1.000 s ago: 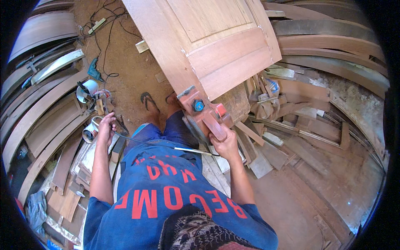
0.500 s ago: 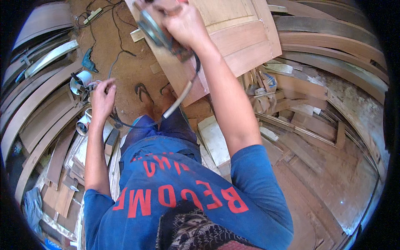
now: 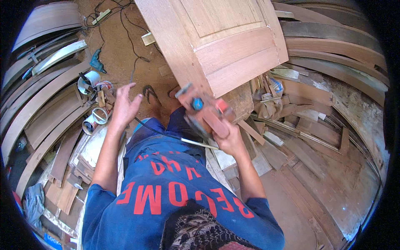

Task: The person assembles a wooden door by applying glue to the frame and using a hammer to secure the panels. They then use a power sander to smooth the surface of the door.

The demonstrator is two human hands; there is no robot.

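In my right hand (image 3: pixel 232 139) is a dusty reddish-brown corded power tool, apparently an electric planer (image 3: pixel 204 109), gripped by its rear handle. A round blue part and a red part show on it, and motion blurs its outline. I hold it in front of my right thigh, by the near corner of a pale wooden panel door (image 3: pixel 237 52). Its cord (image 3: pixel 196 143), partly in a light sleeve, runs across my lap toward the left. My left hand (image 3: pixel 126 106) hovers empty with fingers apart, near a white bucket (image 3: pixel 92 79) of odds and ends.
A teal drill (image 3: pixel 96 61) lies on the dusty floor at the left, with black cables (image 3: pixel 135 46) beyond it. Curved planks are stacked along the left and right sides. Wood offcuts (image 3: pixel 266 100) and boards lie at the right, and a second white container (image 3: pixel 89 125) stands near my left forearm.
My right hand has brought the planer back from over the door toward my body, down and to the right. My left hand has moved slightly right, its fingers spreading.
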